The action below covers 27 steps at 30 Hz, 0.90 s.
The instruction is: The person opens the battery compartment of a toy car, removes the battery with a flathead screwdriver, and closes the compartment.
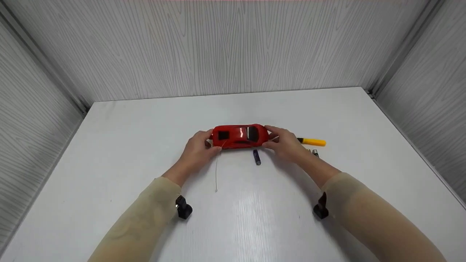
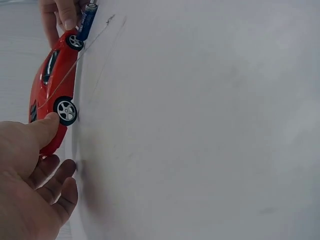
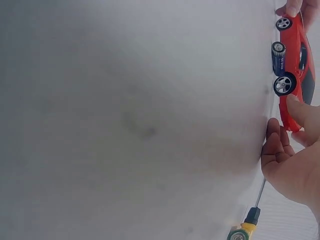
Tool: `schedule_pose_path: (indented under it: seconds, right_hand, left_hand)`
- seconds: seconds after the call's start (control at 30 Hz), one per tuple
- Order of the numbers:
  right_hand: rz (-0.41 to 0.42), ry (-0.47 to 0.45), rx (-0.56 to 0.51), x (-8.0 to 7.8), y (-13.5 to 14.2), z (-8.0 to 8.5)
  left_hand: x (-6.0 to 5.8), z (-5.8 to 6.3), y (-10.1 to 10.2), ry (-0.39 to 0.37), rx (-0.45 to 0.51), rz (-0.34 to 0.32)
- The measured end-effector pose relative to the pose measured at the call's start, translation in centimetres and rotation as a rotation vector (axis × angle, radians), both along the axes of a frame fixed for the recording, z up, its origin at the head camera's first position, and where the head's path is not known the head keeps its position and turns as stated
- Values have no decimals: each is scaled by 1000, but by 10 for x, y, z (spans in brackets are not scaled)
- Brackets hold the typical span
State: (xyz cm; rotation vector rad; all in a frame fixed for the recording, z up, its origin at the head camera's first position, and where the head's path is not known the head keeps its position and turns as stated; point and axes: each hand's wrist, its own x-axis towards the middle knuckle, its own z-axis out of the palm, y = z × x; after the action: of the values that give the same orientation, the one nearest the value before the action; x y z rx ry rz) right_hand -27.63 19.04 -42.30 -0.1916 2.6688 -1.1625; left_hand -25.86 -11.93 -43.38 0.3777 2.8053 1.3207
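Observation:
A red toy car (image 1: 233,136) stands on its wheels on the white table, its length running left to right in the head view. My left hand (image 1: 198,150) pinches one end between thumb and fingers, and the thumb lies by a wheel in the left wrist view. The opposite end is held by my right hand (image 1: 285,145), thumb on the near side. From the car a thin pale wire (image 1: 216,174) trails toward me over the tabletop. A dark blue battery (image 1: 257,157) lies in front of the car, close to my right hand.
To the right of my right hand lies a screwdriver (image 1: 314,142) with a yellow and black handle. Small silver-ended cylinders (image 1: 315,152), probably batteries, show partly behind the right wrist. Grey wood-grain panels (image 1: 233,47) enclose the table at the back and sides.

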Motion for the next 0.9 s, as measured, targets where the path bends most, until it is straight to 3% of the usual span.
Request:
schedule_pose_path:
  seconds: [0.7,0.9]
  right_hand:
    - [-18,-30,2,0,2,-3]
    - [-5,-13,-18,2,6,-1]
  left_hand:
    - [1,-1,4,-24,-31,7]
    - [1,0,5,-44,-53,35]
